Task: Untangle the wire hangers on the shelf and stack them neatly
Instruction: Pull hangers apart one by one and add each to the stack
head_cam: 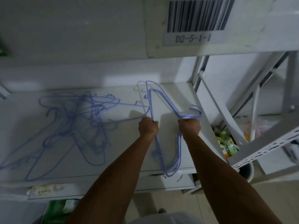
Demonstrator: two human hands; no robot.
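Observation:
A bundle of several blue wire hangers (163, 101) stands over the right part of the white shelf (126, 159). My right hand (189, 126) is shut around the bundle just below the hooks. My left hand (148, 127) is shut on the hangers' straight side. The bundle's lower corner (170, 171) reaches past the shelf's front edge. A tangled heap of blue wire hangers (72, 123) lies flat on the left half of the shelf, apart from the bundle.
An upper shelf beam with a barcode label (198, 20) marked D2-5-1-1 hangs overhead. White rack uprights and braces (242, 110) stand to the right. Bottles and packets (226, 144) sit lower right; packaged goods (59, 207) lie under the shelf.

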